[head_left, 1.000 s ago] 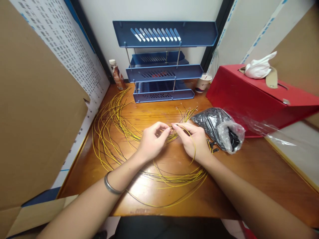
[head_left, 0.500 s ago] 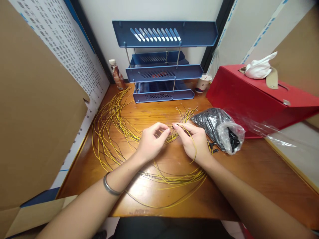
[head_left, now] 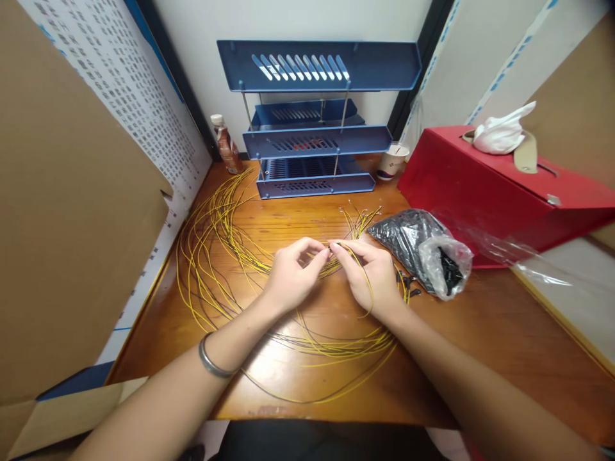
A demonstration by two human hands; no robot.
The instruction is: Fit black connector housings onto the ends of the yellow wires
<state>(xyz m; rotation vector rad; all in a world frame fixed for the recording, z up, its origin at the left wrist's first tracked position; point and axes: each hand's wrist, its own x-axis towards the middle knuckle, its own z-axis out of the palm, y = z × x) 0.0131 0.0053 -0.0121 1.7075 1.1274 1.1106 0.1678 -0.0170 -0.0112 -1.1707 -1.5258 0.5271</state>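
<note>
My left hand and my right hand meet fingertip to fingertip above the table's middle. Thumb and forefinger of the right hand pinch a yellow-and-black wire, whose loose length curves down over the back of that hand. The left hand's thumb and forefinger are pressed together at the wire's end; a small dark piece seems to lie between the fingertips, mostly hidden. Beneath both hands spreads a loose coil of yellow and black wires. Bare wire ends with small bright tips fan out behind the right hand.
A clear bag of small black parts lies open at the right, with a few loose black pieces beside it. Behind stand a blue tray rack, a bottle, a paper cup and a red box. Cardboard borders the left.
My right hand has shifted slightly left, closing the gap to the left fingertips. The wire has moved with it. My left hand has hardly moved.
</note>
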